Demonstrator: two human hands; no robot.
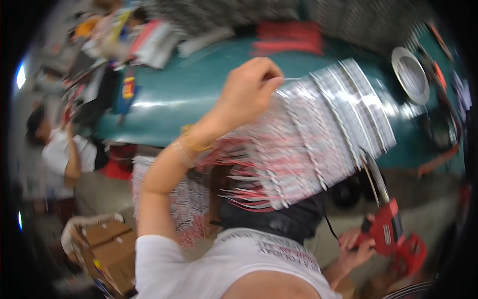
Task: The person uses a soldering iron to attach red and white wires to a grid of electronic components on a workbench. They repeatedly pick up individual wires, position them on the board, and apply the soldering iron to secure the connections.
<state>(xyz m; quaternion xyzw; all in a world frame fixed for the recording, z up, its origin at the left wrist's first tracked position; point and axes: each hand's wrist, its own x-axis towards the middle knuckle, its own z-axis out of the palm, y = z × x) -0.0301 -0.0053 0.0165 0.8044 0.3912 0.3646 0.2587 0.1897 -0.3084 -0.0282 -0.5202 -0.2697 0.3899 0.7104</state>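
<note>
A grey-white patterned panel [318, 134], crossed by several raised ridges, lies tilted over the near edge of the green table. Loose red and white strips [244, 174] fringe its left side. My left hand [251, 89] is closed in a pinch at the panel's upper left corner, and a thin pale strip [294, 78] runs from its fingertips. Down at the right, my right hand [359, 241] is wrapped around the grip of a red and black power tool [386, 229]. That tool's long metal prongs [373, 174] reach up to the panel's lower right edge. Motion blur hides fine detail.
On the green table [169, 94] are a pale round dish [410, 74] at the right and red material [289, 37] at the back. Grey patterned stacks [368, 20] stand behind. A person in white [69, 149] is at the left, with cardboard boxes [112, 254] below.
</note>
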